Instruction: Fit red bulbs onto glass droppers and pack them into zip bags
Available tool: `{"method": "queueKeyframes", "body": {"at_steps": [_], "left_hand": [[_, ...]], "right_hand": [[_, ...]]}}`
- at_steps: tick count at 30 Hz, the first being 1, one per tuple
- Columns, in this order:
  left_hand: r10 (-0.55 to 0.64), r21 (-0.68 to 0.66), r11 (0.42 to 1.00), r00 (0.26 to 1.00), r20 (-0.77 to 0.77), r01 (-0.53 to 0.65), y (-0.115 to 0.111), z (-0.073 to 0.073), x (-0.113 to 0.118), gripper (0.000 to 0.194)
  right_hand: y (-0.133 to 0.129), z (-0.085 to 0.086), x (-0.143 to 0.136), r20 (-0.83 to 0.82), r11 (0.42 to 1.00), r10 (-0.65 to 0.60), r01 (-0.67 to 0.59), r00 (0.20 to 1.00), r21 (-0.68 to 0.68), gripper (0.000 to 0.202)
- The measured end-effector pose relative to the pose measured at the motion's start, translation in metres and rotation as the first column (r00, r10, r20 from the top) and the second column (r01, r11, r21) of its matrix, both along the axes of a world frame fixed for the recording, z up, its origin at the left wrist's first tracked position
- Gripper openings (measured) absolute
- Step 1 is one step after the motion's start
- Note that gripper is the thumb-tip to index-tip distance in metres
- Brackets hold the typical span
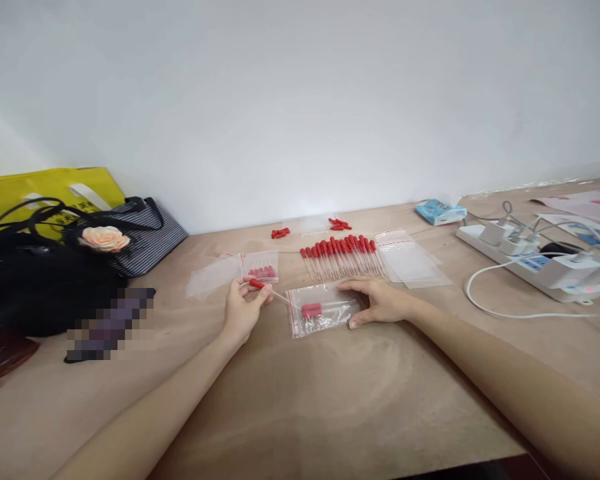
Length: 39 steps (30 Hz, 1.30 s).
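Pinched in my left hand is a glass dropper with a red rubber bulb. Its clear tube slants right, and the tip reaches the left, red-lined mouth of a clear zip bag. Inside this bag lie a few droppers, bulbs to the left. My right hand holds the bag's right end, thumb at the near edge and fingers at the far edge. Behind the bag is a row of several red-bulbed droppers. Another zip bag with red bulbs showing lies beyond my left hand.
Flat clear bags lie right of the dropper row. Loose red bulbs and clear tubes rest near the wall. A power strip with cables and a blue packet are at right; bags stand at left.
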<state>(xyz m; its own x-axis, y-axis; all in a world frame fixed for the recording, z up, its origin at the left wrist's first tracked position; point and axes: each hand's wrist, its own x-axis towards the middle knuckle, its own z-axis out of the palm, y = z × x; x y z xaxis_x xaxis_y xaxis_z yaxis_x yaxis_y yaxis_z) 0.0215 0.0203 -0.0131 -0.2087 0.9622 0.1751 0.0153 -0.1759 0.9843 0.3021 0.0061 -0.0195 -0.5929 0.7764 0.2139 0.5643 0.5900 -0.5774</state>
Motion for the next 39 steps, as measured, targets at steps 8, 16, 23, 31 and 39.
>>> {"method": "queueKeyframes", "body": {"at_steps": [8, 16, 23, 31, 39], "left_hand": [[-0.024, -0.070, 0.997, 1.000, -0.020, 0.023, -0.002, -0.001, -0.004, 0.049], [0.019, -0.075, 0.997, 0.997, 0.071, -0.014, -0.002, 0.001, -0.004, 0.050], [-0.038, -0.072, 0.997, 0.985, -0.168, 0.027, -0.018, 0.003, 0.004, 0.036], [-0.319, -0.190, 0.944, 0.900, -0.298, 0.271, -0.028, 0.002, 0.015, 0.028], [-0.519, -0.291, 0.830, 0.850, -0.091, 0.476, -0.030, 0.012, 0.008, 0.028]], "right_hand": [[-0.001, 0.001, 0.000, -0.002, 1.000, -0.001, 0.001, 1.000, 0.005, 0.071], [0.000, 0.000, 0.000, -0.003, 1.000, 0.001, -0.001, 1.000, 0.008, 0.071], [-0.001, 0.002, -0.001, 0.021, 1.000, -0.007, 0.007, 1.000, 0.013, 0.072], [-0.001, 0.001, -0.001, 0.002, 1.000, -0.010, 0.010, 1.000, 0.005, 0.071], [0.001, -0.001, 0.001, -0.007, 1.000, 0.015, -0.015, 1.000, 0.001, 0.072]]}}
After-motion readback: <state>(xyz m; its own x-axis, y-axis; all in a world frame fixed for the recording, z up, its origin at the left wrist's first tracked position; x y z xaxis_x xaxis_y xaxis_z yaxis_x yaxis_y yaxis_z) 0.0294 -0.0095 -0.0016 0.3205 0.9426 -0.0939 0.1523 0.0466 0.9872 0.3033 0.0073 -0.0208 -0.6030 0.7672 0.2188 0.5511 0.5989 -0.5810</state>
